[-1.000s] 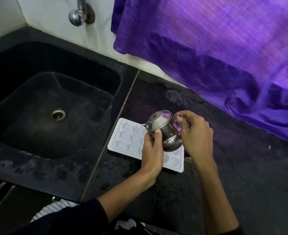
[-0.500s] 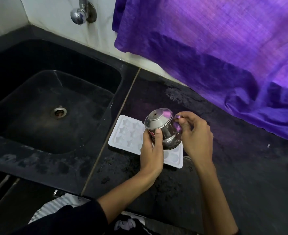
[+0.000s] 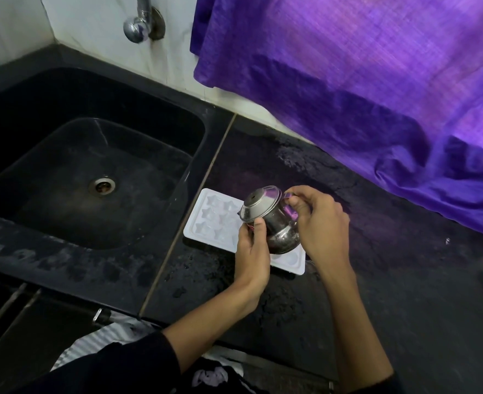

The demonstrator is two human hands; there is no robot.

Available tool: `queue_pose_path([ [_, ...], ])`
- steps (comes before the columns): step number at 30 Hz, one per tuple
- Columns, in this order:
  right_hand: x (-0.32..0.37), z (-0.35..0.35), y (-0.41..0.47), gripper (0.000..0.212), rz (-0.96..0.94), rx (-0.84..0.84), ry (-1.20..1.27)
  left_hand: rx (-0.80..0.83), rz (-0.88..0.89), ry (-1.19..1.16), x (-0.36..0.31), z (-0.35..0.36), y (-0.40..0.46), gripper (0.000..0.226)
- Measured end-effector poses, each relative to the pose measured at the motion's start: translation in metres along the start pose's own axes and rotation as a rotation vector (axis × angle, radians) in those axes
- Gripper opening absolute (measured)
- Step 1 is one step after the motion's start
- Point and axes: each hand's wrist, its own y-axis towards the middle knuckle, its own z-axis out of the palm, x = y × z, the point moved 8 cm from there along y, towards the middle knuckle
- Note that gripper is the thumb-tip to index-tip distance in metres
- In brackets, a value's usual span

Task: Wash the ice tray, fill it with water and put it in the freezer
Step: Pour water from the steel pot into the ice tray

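A white ice tray (image 3: pixel 214 220) with star-shaped cells lies flat on the black counter (image 3: pixel 405 280), just right of the sink. Over its right half a small steel lidded pot (image 3: pixel 271 220) is tilted, its lid toward the tray's left end. My left hand (image 3: pixel 253 251) grips the pot's body from the near side, thumb up along it. My right hand (image 3: pixel 319 226) holds the pot's handle side, fingers curled at the rim. The hands and pot hide the tray's right cells. Whether water is flowing cannot be made out.
A black sink (image 3: pixel 92 177) with a metal drain (image 3: pixel 102 186) fills the left. A chrome tap (image 3: pixel 140 21) sticks out of the white wall above it. A purple cloth (image 3: pixel 362 81) hangs over the back of the counter at right.
The pot has stayed over the tray's right half, tipped a little more, with its lid facing the tray's left end. Both hands keep their grip.
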Motion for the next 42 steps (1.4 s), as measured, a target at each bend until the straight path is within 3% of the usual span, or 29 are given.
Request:
queue_pose_path([
  [12, 0.002, -0.005, -0.005, 0.017, -0.003, -0.016, 0.025, 0.017, 0.038, 0.0, -0.006, 0.001, -0.005, 0.041],
  [23, -0.006, -0.007, -0.022, 0.014, 0.019, -0.078, 0.16, 0.005, 0.176, 0.061, -0.012, -0.007, -0.015, 0.045],
  [42, 0.005, -0.002, -0.04, 0.021, -0.002, -0.062, 0.031, 0.029, 0.055, 0.051, 0.007, -0.017, -0.03, 0.043],
])
